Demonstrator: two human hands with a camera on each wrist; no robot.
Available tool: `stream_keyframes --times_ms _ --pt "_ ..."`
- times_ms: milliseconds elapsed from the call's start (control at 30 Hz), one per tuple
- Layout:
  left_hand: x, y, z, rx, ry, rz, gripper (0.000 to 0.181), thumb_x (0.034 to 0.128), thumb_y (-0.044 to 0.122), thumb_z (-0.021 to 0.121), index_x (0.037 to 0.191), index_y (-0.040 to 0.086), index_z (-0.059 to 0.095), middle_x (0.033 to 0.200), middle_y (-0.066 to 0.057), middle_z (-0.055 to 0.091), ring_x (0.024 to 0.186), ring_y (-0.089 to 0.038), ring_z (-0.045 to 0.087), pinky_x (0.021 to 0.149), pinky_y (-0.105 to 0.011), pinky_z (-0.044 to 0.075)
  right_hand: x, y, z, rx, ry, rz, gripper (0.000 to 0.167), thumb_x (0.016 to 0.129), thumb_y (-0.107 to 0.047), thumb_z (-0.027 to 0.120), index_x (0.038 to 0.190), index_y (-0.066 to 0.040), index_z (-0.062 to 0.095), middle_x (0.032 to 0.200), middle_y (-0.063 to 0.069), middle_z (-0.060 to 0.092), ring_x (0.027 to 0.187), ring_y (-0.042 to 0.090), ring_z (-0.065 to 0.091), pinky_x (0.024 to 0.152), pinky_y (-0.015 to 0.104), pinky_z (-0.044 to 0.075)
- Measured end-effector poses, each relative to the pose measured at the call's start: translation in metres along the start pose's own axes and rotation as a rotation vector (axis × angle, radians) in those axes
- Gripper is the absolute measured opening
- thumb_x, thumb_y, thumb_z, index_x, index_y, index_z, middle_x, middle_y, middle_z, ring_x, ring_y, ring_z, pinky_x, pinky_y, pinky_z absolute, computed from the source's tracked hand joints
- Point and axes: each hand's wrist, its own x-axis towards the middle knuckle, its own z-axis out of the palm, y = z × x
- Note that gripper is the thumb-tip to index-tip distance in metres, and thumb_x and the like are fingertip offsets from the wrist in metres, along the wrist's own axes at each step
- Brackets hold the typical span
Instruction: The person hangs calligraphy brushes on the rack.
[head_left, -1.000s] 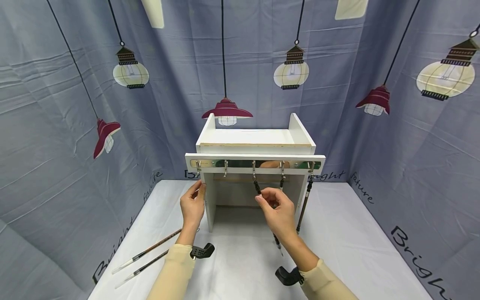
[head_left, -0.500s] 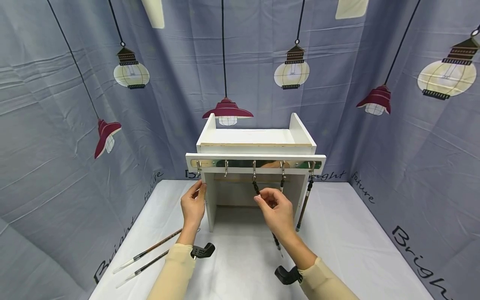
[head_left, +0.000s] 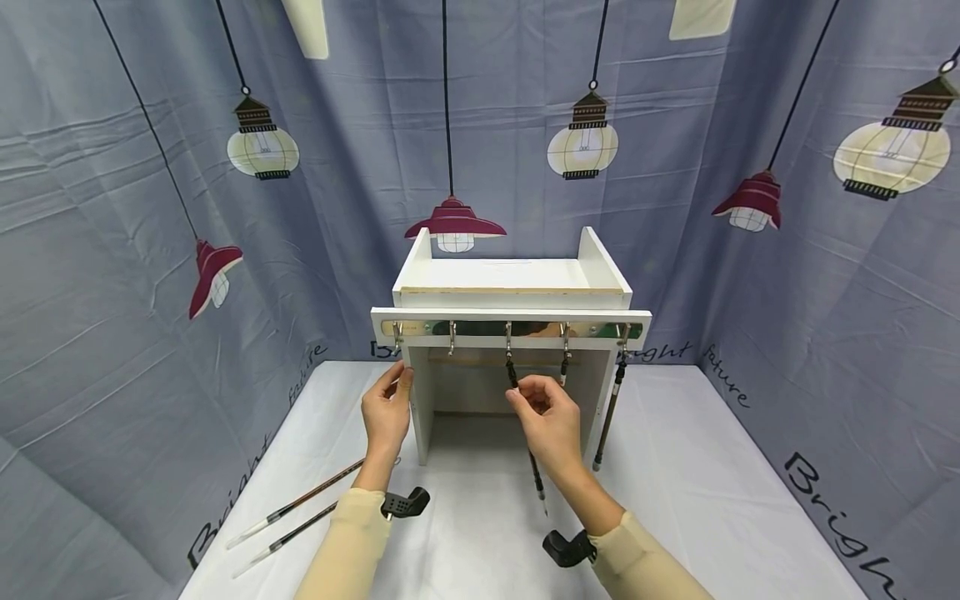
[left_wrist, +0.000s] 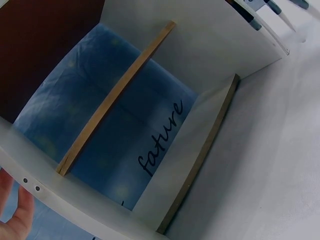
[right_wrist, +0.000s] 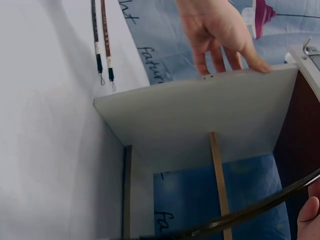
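Observation:
My right hand (head_left: 551,425) pinches a dark-handled calligraphy brush (head_left: 536,475) near its upper part. The brush's top reaches the middle hook (head_left: 508,337) of the rack, and its tip points down, slightly tilted. Whether its loop is fully over that hook is too small to tell. My left hand (head_left: 387,417) rests its thumb and fingers against the front edge and outer side of the left panel (right_wrist: 200,110) of the white wooden rack (head_left: 513,296). Two more brushes hang at the right, one (head_left: 611,417) on the end hook and another (head_left: 564,371) mostly behind my right hand.
Two brushes, one brown (head_left: 315,490) and one darker (head_left: 300,531), lie on the white tabletop (head_left: 480,533) beside my left forearm. The hook rail (head_left: 480,327) runs across the rack's front, with bare hooks at its left. A patterned curtain (head_left: 510,125) encloses the table.
My right hand has shifted slightly left. The held brush's lower end has swung left, so it stands more upright. My left hand stays on the rack panel.

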Motion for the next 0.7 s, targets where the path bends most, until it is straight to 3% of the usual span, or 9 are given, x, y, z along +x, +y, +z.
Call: stream_keyframes --times_ms 200,433,700 --pt "0.001 0.001 0.000 -0.002 -0.004 -0.011 0.037 0.1007 0.027 0.069 0.131 0.006 0.071 0.130 -0.013 0.072 0.105 -0.032 0.069 0.092 -0.043 0.054 -0.003 -0.031 0.002 -0.001 0.000 0.047 0.018 0.087 0.002 0.080 0.099 0.005 0.068 0.088 0.018 0.070 0.071 0.013 0.055 0.065 0.017 0.045" --pt "0.001 0.001 0.000 -0.010 -0.001 -0.009 0.036 0.1006 0.026 0.069 0.131 0.006 0.071 0.130 -0.014 0.072 0.105 -0.035 0.069 0.097 -0.053 0.052 0.003 0.002 0.012 -0.016 0.009 0.088 0.021 0.087 -0.005 0.082 0.101 0.002 0.069 0.091 0.015 0.072 0.074 0.015 0.057 0.066 0.016 0.044" --pt "0.000 0.001 0.000 -0.015 0.002 -0.013 0.036 0.1003 0.027 0.070 0.129 0.006 0.072 0.130 -0.014 0.072 0.105 -0.037 0.069 0.098 -0.054 0.051 0.004 0.010 0.015 0.031 -0.006 0.059 0.020 0.087 -0.010 0.083 0.101 -0.007 0.069 0.091 0.009 0.071 0.074 0.011 0.058 0.065 0.016 0.046"
